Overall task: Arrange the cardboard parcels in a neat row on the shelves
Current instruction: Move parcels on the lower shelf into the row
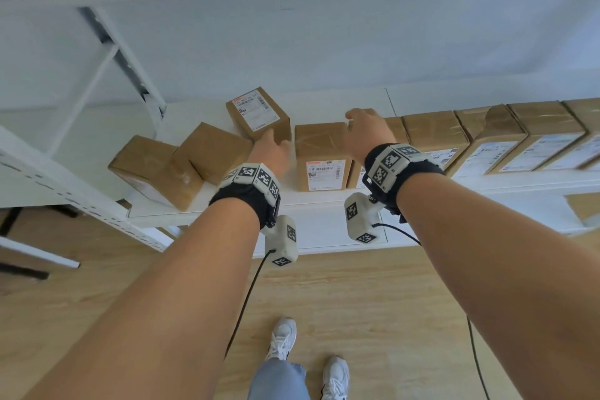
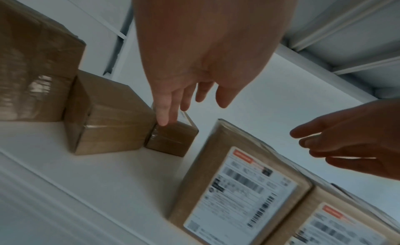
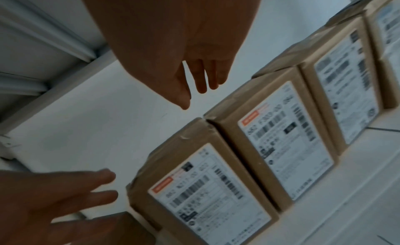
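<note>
Brown cardboard parcels stand on a white shelf (image 1: 324,101). A neat row (image 1: 493,143) with white labels facing front runs to the right; its left end is an upright parcel (image 1: 321,156). Behind and left of it lies a skewed parcel (image 1: 256,114) with its label on top. My left hand (image 1: 276,146) reaches to that skewed parcel (image 2: 173,139) with straight fingers (image 2: 162,118); whether they touch it I cannot tell. My right hand (image 1: 360,127) hovers open over the top of the end parcel (image 3: 205,197), its fingers (image 3: 201,84) clear of the cardboard.
Two more loose parcels (image 1: 211,153) (image 1: 152,169) lie askew at the shelf's left end, beside a white upright post (image 1: 136,68). A lower shelf (image 1: 324,230) juts out beneath. Another shelf unit (image 1: 48,178) stands at the left on the wooden floor.
</note>
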Demonstrator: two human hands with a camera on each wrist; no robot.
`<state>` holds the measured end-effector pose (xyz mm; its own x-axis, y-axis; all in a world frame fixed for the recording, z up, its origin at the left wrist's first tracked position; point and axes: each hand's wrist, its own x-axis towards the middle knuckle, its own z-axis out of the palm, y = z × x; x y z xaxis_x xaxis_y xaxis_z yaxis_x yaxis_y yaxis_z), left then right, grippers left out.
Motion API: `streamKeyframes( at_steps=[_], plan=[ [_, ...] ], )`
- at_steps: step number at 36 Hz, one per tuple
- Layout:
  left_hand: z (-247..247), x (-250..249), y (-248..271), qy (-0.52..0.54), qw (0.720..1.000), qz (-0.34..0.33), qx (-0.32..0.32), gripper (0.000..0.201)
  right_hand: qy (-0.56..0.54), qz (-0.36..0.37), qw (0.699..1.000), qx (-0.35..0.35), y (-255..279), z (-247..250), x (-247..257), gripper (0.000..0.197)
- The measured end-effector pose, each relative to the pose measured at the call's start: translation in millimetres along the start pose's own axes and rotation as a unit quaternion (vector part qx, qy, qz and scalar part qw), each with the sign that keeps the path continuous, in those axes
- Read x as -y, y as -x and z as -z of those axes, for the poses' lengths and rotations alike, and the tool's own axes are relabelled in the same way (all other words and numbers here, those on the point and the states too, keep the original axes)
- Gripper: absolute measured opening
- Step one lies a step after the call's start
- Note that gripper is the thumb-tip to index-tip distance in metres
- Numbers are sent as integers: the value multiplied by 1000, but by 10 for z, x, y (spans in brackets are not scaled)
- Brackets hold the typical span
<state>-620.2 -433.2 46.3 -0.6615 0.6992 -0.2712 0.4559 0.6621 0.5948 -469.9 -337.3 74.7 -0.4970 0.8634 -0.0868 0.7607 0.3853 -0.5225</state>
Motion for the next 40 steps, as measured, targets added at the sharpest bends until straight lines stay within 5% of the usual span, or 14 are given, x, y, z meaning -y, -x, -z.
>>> streamKeyframes(
  at_steps=[7,22,40],
  plan=[
    [350,443,-121,-183,982,-29,-25,33,-29,29,999,22,-94,-219,515,53],
    [581,1010,-577,-517,844,-139,30,63,10,25,996,90,-463,-1000,1295,52],
    [845,978,-1288,-450,886,-106,32,49,37,-77,993,82,-1079,-1284,1384,56]
  ],
)
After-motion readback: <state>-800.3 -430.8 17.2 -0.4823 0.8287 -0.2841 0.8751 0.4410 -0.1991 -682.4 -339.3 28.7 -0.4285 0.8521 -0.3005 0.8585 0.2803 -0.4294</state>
